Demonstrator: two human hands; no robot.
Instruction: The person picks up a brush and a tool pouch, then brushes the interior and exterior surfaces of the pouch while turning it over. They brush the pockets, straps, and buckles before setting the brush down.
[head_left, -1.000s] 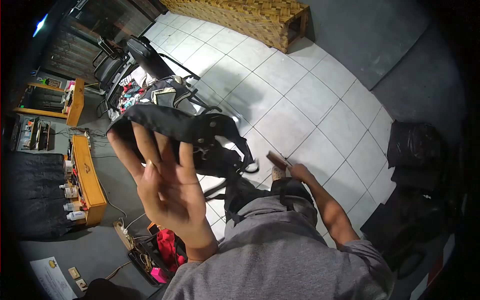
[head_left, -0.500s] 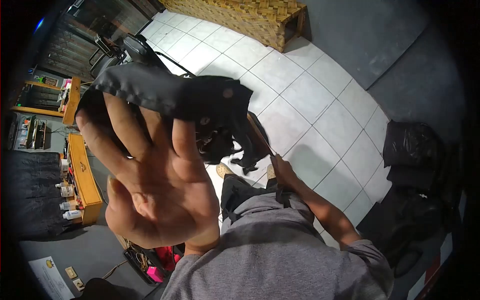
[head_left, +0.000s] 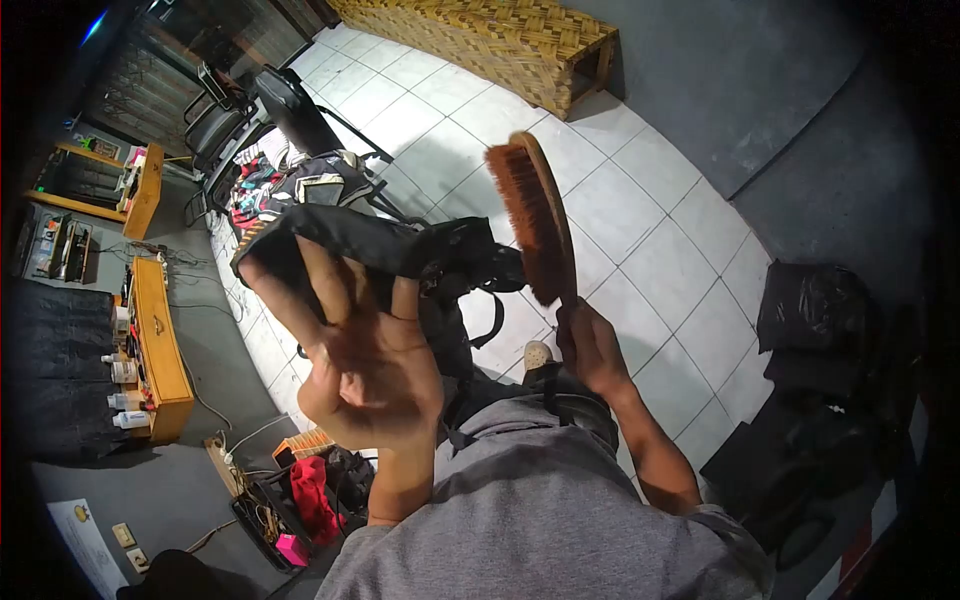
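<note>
Black cloth (head_left: 345,228), with a strap and dark folds hanging beside it, rests over the fingertips of my left hand (head_left: 375,370). That hand holds the cloth up from beneath with its fingers spread and its palm facing the camera; the fingertips are hidden by the fabric. My right hand (head_left: 597,350) is closed around the handle of a wooden brush (head_left: 558,205). The brush stands nearly upright, and its reddish-brown bristles face left toward the cloth, apart from it.
Behind the cloth stands a black chair (head_left: 298,110) with patterned fabric on it. A woven bench (head_left: 480,40) is at the top, black bags (head_left: 815,308) lie at the right, and wooden drawers (head_left: 160,345) line the left wall. White tiles (head_left: 620,210) cover the floor.
The brush has risen and turned, so its bristles now show. My left hand and the cloth have moved lower and farther from the camera, revealing the chair and patterned fabric.
</note>
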